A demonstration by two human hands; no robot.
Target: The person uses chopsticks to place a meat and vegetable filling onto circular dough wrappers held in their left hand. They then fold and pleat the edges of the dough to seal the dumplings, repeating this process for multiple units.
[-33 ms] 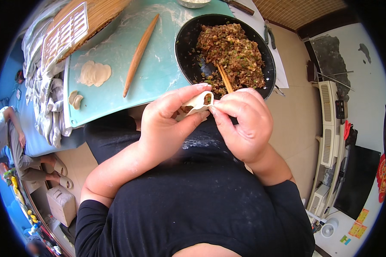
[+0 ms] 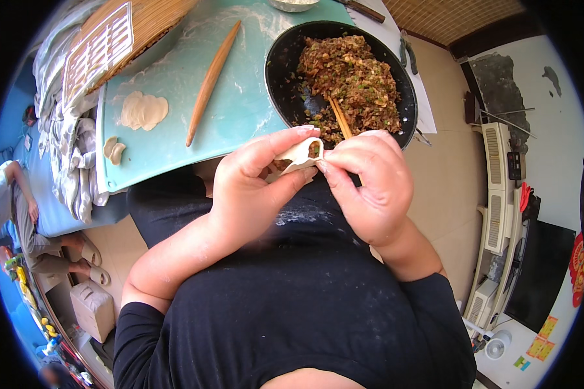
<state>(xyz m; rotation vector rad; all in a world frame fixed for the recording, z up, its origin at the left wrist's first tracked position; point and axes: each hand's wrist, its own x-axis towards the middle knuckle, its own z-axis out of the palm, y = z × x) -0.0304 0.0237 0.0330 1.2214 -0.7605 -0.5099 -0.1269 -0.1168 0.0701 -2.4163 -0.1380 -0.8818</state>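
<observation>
Between my hands is a dumpling (image 2: 300, 153), its pale dough wrapper folded around brown and green filling that shows at the open end. My left hand (image 2: 248, 185) cups the wrapper between thumb and fingers. The thumb and fingertips of my right hand (image 2: 373, 185) pinch the wrapper's right edge. Just beyond, a black pan (image 2: 280, 84) holds a heap of chopped filling (image 2: 353, 74), with wooden chopsticks (image 2: 339, 117) stuck into it. On the floured green mat (image 2: 175, 139) lie a tapered wooden rolling pin (image 2: 213, 84) and a stack of round wrappers (image 2: 143, 111).
Two small dough pieces (image 2: 114, 151) lie near the mat's left edge. A woven tray (image 2: 152, 26) with a white plastic rack (image 2: 100, 48) is at the far left, by crumpled cloth (image 2: 78, 175). A metal bowl (image 2: 294, 5) stands at the back. Another person (image 2: 26, 207) sits at left.
</observation>
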